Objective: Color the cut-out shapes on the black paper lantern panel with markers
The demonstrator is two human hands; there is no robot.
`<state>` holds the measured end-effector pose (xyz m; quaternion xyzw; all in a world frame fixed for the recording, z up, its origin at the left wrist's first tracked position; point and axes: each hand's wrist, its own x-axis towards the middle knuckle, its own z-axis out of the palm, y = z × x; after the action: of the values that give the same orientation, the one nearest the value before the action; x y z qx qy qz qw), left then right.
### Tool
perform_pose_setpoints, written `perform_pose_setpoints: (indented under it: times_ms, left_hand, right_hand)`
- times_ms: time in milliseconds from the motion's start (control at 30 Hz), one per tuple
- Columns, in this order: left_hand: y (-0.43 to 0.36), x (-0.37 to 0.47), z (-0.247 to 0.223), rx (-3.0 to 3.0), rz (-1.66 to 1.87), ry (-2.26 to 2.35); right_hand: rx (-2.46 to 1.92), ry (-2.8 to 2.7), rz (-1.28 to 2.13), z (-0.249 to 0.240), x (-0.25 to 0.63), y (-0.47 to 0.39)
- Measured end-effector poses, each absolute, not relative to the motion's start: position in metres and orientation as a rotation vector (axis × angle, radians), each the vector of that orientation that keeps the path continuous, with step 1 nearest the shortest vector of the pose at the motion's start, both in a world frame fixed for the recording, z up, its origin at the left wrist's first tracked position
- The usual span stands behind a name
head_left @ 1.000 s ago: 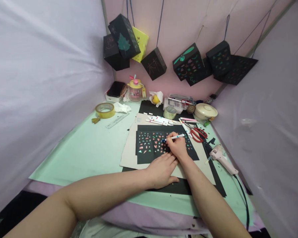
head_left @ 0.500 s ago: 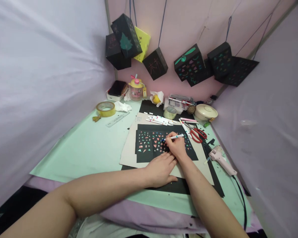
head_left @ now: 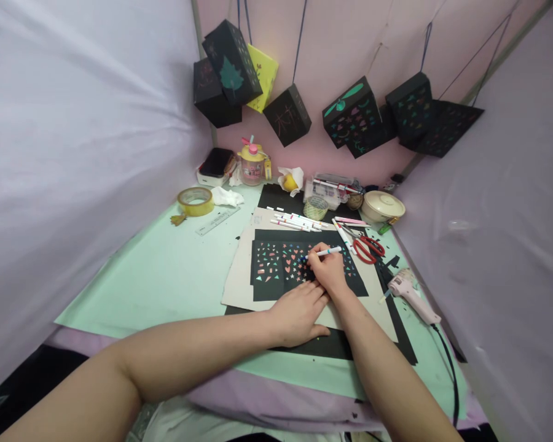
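Note:
A white marker pen (head_left: 329,251) with a blue band is gripped in my right hand (head_left: 326,268), its tip down at the black paper sheet (head_left: 267,291). Small colored shapes cover that sheet: triangles at the left, hearts and stars around the middle, some hidden behind my right hand. Flat, with fingers stretched out, my left hand (head_left: 301,313) rests on the sheet's lower edge, its fingertips beside my right wrist. Under the sheet lies a grey board (head_left: 237,288). Several white markers (head_left: 297,222) lie in a group just beyond the sheet.
Red-handled scissors (head_left: 367,248) and a glue gun (head_left: 412,294) with a cord lie at the right. A tape roll (head_left: 195,201) and a clear ruler (head_left: 218,221) are at the left. A lidded bowl (head_left: 381,207) stands at the back. Black boxes (head_left: 288,115) hang on strings overhead.
The view has shifted very slightly. Both hands stay in nearly the same place, the right one still holding the marker at the sheet.

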<state>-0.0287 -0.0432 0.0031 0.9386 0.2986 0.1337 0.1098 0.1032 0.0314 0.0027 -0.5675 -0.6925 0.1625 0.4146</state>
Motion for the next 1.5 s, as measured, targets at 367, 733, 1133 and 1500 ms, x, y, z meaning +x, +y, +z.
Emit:
perform_pose_setpoints:
  times_ms: [367,733,1133,1500]
  left_hand:
    - [-0.0414,-0.0283,-0.0005,2.782,0.406,0.864]
    - [-0.0424,-0.0282,-0.0008,2.813,0.401,0.868]
    - [-0.0421,-0.0279,0.0002,2.799,0.387,0.87]
    - [-0.0421,-0.0279,0.0031,2.766,0.369,0.869]
  right_hand:
    - [-1.423,-1.736,0.426,0.0027,0.1041,0.0303]
    - [-1.439,-1.704,0.466,-0.0042,0.1049,0.0332]
    - [-1.442,-1.71,0.475,-0.0016,0.1044,0.0323]
    - [-1.405,-1.739,0.457,0.0004,0.1036,0.0323]
